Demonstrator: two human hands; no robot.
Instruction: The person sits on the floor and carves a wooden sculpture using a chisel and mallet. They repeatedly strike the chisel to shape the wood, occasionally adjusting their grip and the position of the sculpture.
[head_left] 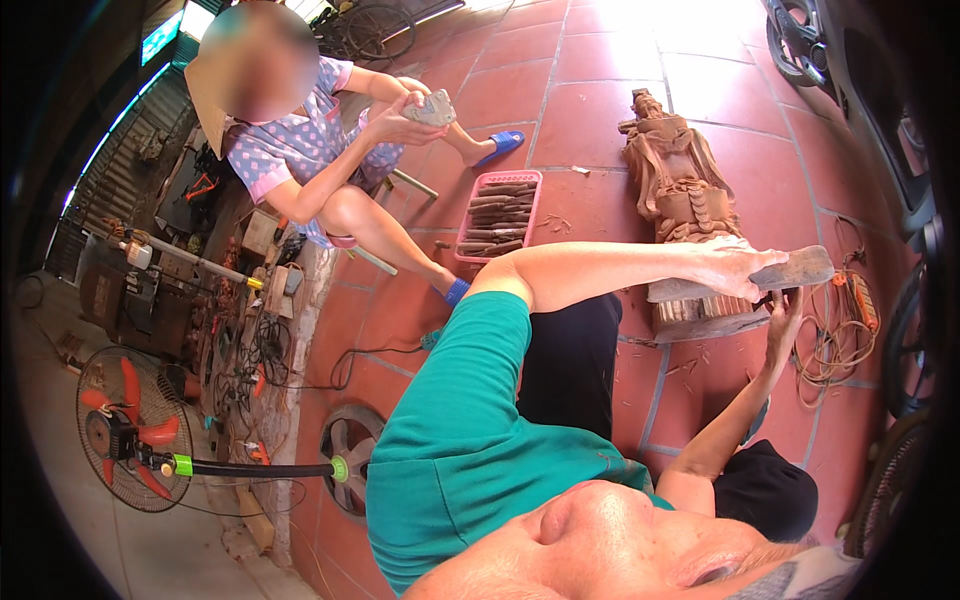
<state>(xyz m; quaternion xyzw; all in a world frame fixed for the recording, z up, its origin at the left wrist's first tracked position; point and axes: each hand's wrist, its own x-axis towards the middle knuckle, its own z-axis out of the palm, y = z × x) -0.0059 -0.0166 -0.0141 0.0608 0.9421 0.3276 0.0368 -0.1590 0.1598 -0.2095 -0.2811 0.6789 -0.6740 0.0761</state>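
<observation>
My left hand [735, 267] reaches across to a long, flat grey block [808, 268] that looks like a sharpening stone, its fingers closed around it. From below, my right hand [784, 322] has its fingers bent against the block's underside; a small dark piece between the hands is too hidden to name. Just beyond, a carved brown wooden statue [680, 180] of a robed figure lies on the floor, its base [705, 315] partly behind my left forearm and the block.
A person [300, 150] sits at the far left, holding a grey block [432, 108]. Beside them stands a pink basket [466, 228] of chisel-like tools. Left are a fan [135, 430] and cluttered cables. An orange cord reel [860, 300] and motorbike [890, 110] stand right.
</observation>
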